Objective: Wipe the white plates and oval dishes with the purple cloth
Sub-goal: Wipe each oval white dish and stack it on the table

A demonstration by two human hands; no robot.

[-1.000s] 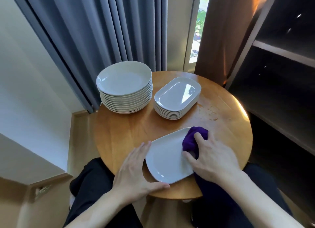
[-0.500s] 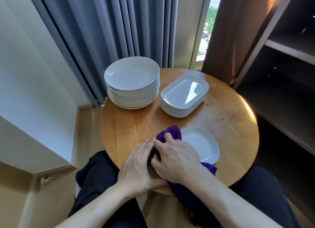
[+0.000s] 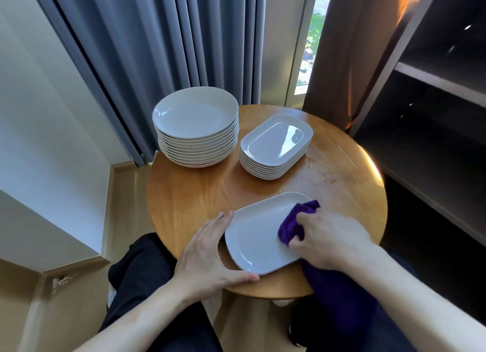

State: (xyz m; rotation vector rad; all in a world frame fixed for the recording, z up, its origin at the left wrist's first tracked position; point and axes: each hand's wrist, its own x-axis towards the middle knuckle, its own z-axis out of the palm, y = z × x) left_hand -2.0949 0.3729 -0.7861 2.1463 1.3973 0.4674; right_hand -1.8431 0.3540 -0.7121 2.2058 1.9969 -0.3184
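A white oval dish [image 3: 256, 236] lies at the near edge of the round wooden table [image 3: 200, 193]. My right hand [image 3: 328, 238] grips the purple cloth [image 3: 294, 222] and presses it onto the dish's right half; the cloth's tail hangs off the table over my lap. My left hand [image 3: 207, 257] cups the dish's left rim, thumb along its near edge, holding it still. A stack of round white plates [image 3: 196, 125] stands at the back left. Beside it at the back middle sits a stack of oval dishes [image 3: 274, 146].
Wet streaks [image 3: 323, 172] mark the table to the right of the oval stack. Grey curtains [image 3: 157, 49] hang behind the table and a dark shelf unit [image 3: 434, 115] stands close on the right. My legs are under the table's near edge.
My right hand with the cloth has swept from the dish's left end to its right side. My left hand still holds the left rim. The view has shifted slightly.
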